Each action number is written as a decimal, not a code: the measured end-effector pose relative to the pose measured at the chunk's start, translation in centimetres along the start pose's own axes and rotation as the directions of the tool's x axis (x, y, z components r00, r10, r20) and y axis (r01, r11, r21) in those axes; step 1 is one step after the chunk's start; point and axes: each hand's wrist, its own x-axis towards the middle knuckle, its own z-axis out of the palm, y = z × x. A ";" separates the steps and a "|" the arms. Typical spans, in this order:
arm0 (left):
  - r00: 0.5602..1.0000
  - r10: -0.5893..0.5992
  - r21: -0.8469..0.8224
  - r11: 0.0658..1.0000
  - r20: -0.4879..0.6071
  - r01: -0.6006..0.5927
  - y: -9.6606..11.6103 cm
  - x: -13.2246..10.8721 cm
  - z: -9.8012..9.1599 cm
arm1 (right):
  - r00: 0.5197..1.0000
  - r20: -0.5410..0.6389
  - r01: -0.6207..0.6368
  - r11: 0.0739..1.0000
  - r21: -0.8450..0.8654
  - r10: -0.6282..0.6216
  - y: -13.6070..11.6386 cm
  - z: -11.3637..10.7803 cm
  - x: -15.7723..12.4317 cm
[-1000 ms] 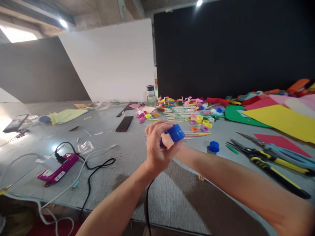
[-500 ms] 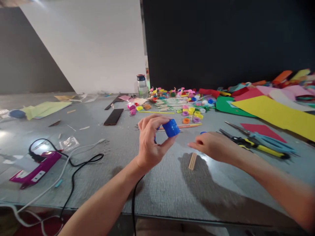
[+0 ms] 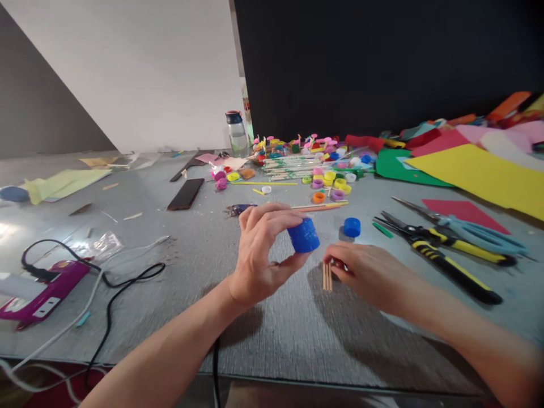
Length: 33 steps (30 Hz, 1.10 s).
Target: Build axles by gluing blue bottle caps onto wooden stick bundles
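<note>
My left hand (image 3: 263, 255) holds a blue cylinder (image 3: 304, 235), like stacked bottle caps, between thumb and fingers, raised above the table. Its side faces me and looks slightly shiny. On the grey table, short wooden sticks (image 3: 327, 277) lie side by side. My right hand (image 3: 361, 266) is closed over their far right end, fingertips pinching at a stick; the grip itself is partly hidden. Just beyond that hand sits a single blue bottle cap (image 3: 352, 227).
Yellow-handled pliers (image 3: 442, 266) and blue-handled scissors (image 3: 476, 229) lie at the right, near a green strip (image 3: 382, 229). Coloured caps (image 3: 329, 181) and paper sheets (image 3: 480, 170) spread across the back. A phone (image 3: 186, 194) and a purple power strip (image 3: 55, 292) are left.
My right hand has come down and left onto the wooden sticks, which now lie slightly spread. The single blue cap has come fully into view. My left hand still holds the blue cylinder.
</note>
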 end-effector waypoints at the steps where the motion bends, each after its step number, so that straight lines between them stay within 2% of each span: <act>1: 1.000 0.001 -0.004 1.000 0.002 -0.001 0.0 0.0 0.0 | 0.998 0.010 0.056 0.998 -0.032 -0.056 0.2 0.0 0.0; 4: 1.000 -0.001 -0.015 1.000 0.001 0.001 0.0 0.0 0.1 | 0.975 0.041 0.221 0.970 -0.105 -0.218 0.6 -0.4 -0.1; 7: 1.000 -0.015 -0.024 1.000 0.018 0.016 0.0 -0.1 0.2 | 0.958 0.025 0.288 0.955 -0.065 -0.287 0.8 -0.7 -0.1; 10: 0.999 -0.032 -0.035 0.999 0.037 0.033 0.1 -0.3 0.3 | 0.953 0.013 0.304 0.952 -0.037 -0.304 0.8 -0.4 -0.1; 16: 0.999 -0.022 -0.044 0.999 0.043 0.024 0.4 -0.4 0.5 | 0.939 -0.003 0.338 0.922 -0.190 -0.345 0.9 0.5 0.1; 22: 0.998 -0.015 -0.062 0.998 0.059 0.019 0.7 -0.3 0.5 | 0.965 -0.046 0.254 0.963 -0.084 -0.259 0.9 0.7 0.1; 27: 0.997 -0.042 -0.098 0.994 0.067 0.048 0.8 -0.5 0.7 | 0.945 -0.116 0.280 0.939 -0.201 -0.307 0.7 0.8 0.4; 29: 0.996 -0.059 -0.133 0.989 0.072 0.068 0.8 -0.5 0.8 | 0.942 -0.178 0.264 0.956 -0.131 -0.285 0.7 0.2 0.2; 31: 0.993 -0.064 -0.156 0.985 0.103 0.079 0.7 -0.5 0.8 | 0.942 -0.257 0.241 0.968 0.065 -0.217 0.8 -0.8 -0.3; 33: 0.986 -0.064 -0.150 0.985 0.153 0.087 0.7 -0.3 0.9 | 0.939 -0.323 0.216 0.936 0.278 -0.120 0.7 -2.3 -1.2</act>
